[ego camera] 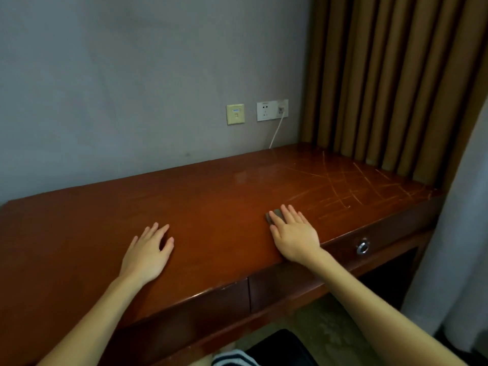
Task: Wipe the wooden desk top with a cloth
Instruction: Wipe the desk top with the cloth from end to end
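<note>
A person's right hand presses flat, fingers straight, on a small dark cloth near the front edge of the scratched wooden table. The left hand rests relaxed and empty further left. The cloth looks soft and light, best moved under the palm.

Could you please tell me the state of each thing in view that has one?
left hand: open, flat on the desk top
right hand: open, pressing the cloth
cloth: flat, mostly under that hand
desk top: scratched at its right end
right drawer: shut
cable: plugged into the socket
</note>
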`<control>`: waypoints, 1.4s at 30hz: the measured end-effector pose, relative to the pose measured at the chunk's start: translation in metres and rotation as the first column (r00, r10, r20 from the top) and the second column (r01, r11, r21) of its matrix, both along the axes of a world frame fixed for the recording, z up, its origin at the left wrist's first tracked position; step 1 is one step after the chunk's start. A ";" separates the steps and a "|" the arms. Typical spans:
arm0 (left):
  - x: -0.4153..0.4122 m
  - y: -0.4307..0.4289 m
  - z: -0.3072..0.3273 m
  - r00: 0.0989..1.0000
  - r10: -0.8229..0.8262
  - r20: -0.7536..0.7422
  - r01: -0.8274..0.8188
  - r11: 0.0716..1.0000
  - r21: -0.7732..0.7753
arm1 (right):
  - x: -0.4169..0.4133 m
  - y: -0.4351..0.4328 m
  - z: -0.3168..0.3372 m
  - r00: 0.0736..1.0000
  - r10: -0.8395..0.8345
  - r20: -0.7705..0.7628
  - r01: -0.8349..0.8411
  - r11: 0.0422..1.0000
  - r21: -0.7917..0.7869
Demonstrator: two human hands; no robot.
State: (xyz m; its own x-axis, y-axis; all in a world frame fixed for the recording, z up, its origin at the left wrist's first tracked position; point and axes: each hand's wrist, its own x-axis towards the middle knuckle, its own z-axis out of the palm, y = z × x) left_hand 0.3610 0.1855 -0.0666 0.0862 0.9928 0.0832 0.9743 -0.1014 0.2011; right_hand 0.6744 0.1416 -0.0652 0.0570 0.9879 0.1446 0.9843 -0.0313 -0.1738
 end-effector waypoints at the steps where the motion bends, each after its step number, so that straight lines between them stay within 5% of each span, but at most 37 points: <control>1: 0.000 0.000 0.000 1.000 -0.002 0.006 0.002 1.000 0.003 | -0.021 -0.002 0.000 0.999 0.051 -0.005 -0.051 0.999 0.004; 7: -0.001 -0.002 -0.001 0.998 -0.017 0.059 0.016 1.000 0.018 | -0.149 -0.046 -0.003 0.929 0.370 0.019 -0.370 0.926 0.069; 11: -0.002 -0.003 0.000 0.997 -0.029 0.078 0.028 1.000 0.013 | -0.147 -0.063 -0.014 0.875 0.483 0.037 -0.481 0.857 0.186; 15: -0.002 -0.003 0.001 0.997 -0.036 0.074 0.036 0.999 0.003 | -0.089 -0.061 -0.015 0.915 0.402 0.038 -0.399 0.888 0.228; 24: 0.011 -0.002 0.000 0.991 -0.028 0.133 0.018 0.997 0.073 | 0.027 -0.005 -0.003 0.996 0.084 0.011 -0.084 0.995 0.045; 31: 0.056 0.016 0.007 0.959 -0.152 0.238 0.125 0.984 0.123 | -0.021 0.043 0.002 0.982 0.189 0.024 -0.188 0.981 -0.037; 38: 0.130 0.055 0.013 0.929 -0.271 0.251 0.255 0.962 0.096 | -0.016 -0.010 0.004 0.898 0.441 -0.001 -0.441 0.898 -0.006; 42: 0.160 0.078 0.008 0.937 -0.290 0.195 0.284 0.957 0.063 | 0.021 -0.024 0.008 0.902 0.430 -0.051 -0.432 0.901 -0.044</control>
State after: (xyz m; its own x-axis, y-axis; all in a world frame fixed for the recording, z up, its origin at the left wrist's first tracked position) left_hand 0.5210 0.2637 -0.0585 0.3452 0.9247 0.1607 0.8427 -0.3808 0.3806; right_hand 0.6954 0.1180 -0.0577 -0.3713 0.9233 0.0983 0.8962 0.3841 -0.2220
